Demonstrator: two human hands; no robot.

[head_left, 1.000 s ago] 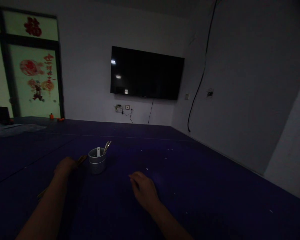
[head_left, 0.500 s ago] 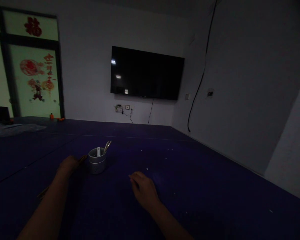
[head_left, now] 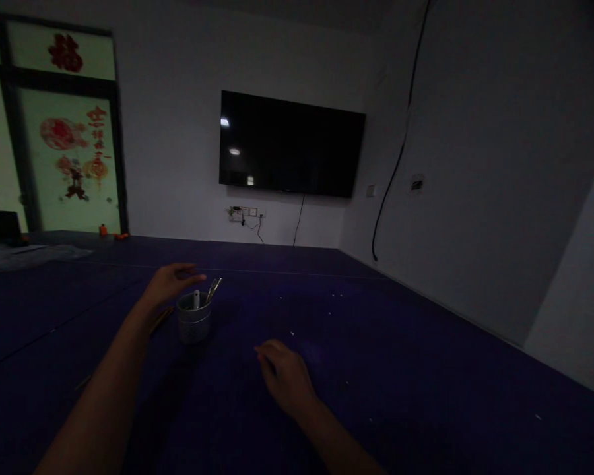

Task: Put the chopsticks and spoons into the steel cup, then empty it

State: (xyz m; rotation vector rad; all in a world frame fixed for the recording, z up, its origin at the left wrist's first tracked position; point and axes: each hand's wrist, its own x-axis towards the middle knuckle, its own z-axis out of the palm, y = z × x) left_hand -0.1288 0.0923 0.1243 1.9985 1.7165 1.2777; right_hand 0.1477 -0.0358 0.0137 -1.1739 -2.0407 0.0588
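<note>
A small grey cup [head_left: 193, 321] stands on the dark blue surface [head_left: 400, 369] with a white stick and a metal utensil [head_left: 212, 289] poking out of it. My left hand [head_left: 171, 282] hovers just above and left of the cup's rim, fingers stretched toward it, holding nothing. A thin wooden stick [head_left: 159, 319] lies on the surface left of the cup, under my left wrist. My right hand [head_left: 284, 376] rests palm down on the surface to the right of the cup, its fingers loosely spread.
A black screen [head_left: 291, 145] hangs on the far white wall above a socket with cables. A glass door with red paper decorations [head_left: 72, 148] is at the left. A black cable [head_left: 400, 138] runs down the right wall. Small white specks dot the surface.
My left hand has lifted off the surface beside the wooden stick and moved up and right to hover over the cup. My right hand has stayed put.
</note>
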